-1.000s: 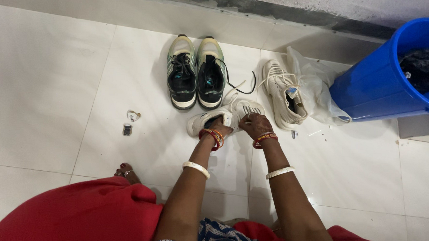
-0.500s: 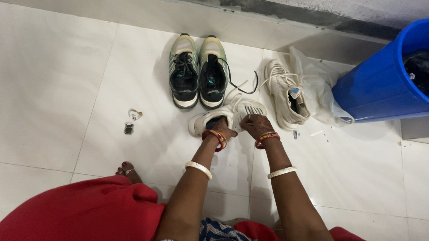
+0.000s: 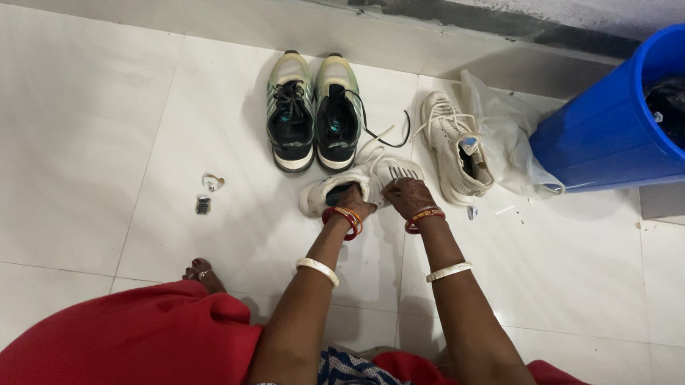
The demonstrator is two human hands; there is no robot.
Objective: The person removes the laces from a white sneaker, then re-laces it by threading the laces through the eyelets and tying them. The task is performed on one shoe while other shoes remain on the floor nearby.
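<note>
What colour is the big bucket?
The bucket is bright blue, seen in the head view.

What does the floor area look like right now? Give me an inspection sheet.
Surface: white tiled floor, a few specks.
Job's things: white shoe lying on its side; its mate stands to the right.
Clutter: green-and-black pair, clear plastic bag, two small scraps.
Hands: left hand at the shoe's opening; right hand gripping its front part.
Cables: nothing seen; only loose laces.
Surroundings: blue bucket holding something dark, grey wall base.
</note>
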